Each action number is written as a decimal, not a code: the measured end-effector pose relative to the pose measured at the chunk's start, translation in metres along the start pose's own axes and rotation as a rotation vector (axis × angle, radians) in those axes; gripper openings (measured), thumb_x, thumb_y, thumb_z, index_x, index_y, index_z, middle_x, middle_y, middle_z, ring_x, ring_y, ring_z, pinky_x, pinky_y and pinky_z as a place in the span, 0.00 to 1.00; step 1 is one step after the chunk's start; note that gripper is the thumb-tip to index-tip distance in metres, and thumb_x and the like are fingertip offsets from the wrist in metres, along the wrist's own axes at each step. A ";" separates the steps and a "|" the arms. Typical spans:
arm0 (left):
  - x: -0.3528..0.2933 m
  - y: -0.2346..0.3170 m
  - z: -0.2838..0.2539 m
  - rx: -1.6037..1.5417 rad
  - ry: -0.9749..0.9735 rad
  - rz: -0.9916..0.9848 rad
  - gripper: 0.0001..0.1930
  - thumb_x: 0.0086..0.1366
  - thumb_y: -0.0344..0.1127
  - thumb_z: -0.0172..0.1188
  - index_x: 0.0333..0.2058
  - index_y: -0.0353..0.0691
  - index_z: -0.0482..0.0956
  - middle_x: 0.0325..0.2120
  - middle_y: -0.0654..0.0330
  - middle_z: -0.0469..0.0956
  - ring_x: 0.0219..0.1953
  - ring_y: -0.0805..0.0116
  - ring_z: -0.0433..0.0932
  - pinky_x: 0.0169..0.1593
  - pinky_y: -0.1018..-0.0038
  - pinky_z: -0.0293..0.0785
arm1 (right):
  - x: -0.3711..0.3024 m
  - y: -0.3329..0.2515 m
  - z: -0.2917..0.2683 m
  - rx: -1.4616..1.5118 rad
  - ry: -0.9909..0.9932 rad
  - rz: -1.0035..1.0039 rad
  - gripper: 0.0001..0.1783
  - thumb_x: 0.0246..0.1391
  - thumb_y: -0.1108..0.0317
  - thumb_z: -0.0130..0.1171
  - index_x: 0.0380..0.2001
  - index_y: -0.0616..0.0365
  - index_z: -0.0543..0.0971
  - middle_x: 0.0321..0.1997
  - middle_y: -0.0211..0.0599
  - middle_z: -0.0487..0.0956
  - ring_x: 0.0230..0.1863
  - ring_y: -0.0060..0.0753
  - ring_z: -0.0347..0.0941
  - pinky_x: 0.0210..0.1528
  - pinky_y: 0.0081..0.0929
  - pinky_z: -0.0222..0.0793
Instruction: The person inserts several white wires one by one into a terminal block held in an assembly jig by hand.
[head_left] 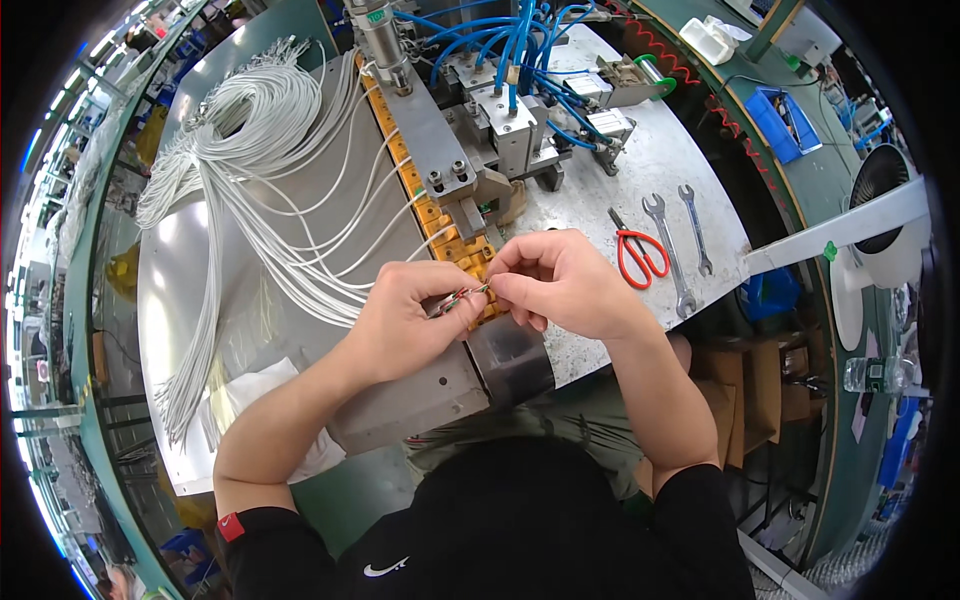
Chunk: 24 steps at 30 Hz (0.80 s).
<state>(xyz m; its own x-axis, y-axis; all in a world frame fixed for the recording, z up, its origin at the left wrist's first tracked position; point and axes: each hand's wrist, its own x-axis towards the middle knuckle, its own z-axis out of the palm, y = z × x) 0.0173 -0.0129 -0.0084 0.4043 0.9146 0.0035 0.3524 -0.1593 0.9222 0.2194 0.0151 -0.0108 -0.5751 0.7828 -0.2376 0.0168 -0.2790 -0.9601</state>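
Note:
My left hand (405, 312) is closed in a pinch round a cable end, from which thin coloured wires (462, 296) stick out. My right hand (575, 285) pinches the tips of those wires, and its fingertips nearly meet the left ones. Both hands are over the near end of an orange-yellow fixture rail (462, 247). White cables (330, 290) run from the left to the rail, some with their ends in it. The exact wire ends between my fingers are too small to make out.
A large bundle of white cables (260, 100) lies at the left. Beyond my hands stands a metal press (430, 140) with blue air hoses (525, 40). To the right lie red-handled scissors (640, 258) and two wrenches (672, 255), (694, 225). A blue bin (782, 125) sits farther right.

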 end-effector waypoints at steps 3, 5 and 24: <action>0.001 -0.002 0.001 0.003 -0.005 0.022 0.05 0.58 0.29 0.59 0.29 0.33 0.79 0.18 0.60 0.74 0.18 0.75 0.66 0.24 0.75 0.62 | -0.002 0.000 -0.003 -0.013 -0.020 0.013 0.05 0.54 0.74 0.56 0.29 0.65 0.75 0.21 0.29 0.75 0.18 0.15 0.67 0.19 0.14 0.62; 0.000 -0.003 0.002 0.006 -0.009 0.032 0.05 0.58 0.29 0.59 0.29 0.33 0.79 0.18 0.60 0.74 0.18 0.75 0.66 0.24 0.75 0.62 | -0.003 0.001 -0.003 -0.017 -0.030 0.019 0.05 0.54 0.73 0.57 0.29 0.65 0.75 0.21 0.29 0.75 0.18 0.15 0.67 0.19 0.14 0.61; 0.009 -0.016 0.001 0.576 0.115 0.153 0.04 0.55 0.26 0.61 0.30 0.33 0.77 0.26 0.51 0.74 0.27 0.52 0.73 0.31 0.65 0.69 | 0.021 0.026 -0.030 -0.138 0.103 0.126 0.09 0.54 0.69 0.55 0.25 0.64 0.77 0.17 0.26 0.73 0.18 0.15 0.64 0.21 0.17 0.58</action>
<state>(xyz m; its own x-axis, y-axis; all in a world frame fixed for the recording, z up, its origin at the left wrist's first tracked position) 0.0162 -0.0029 -0.0233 0.4035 0.8948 0.1909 0.7106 -0.4379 0.5506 0.2324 0.0405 -0.0451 -0.4746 0.8015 -0.3638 0.1990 -0.3049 -0.9314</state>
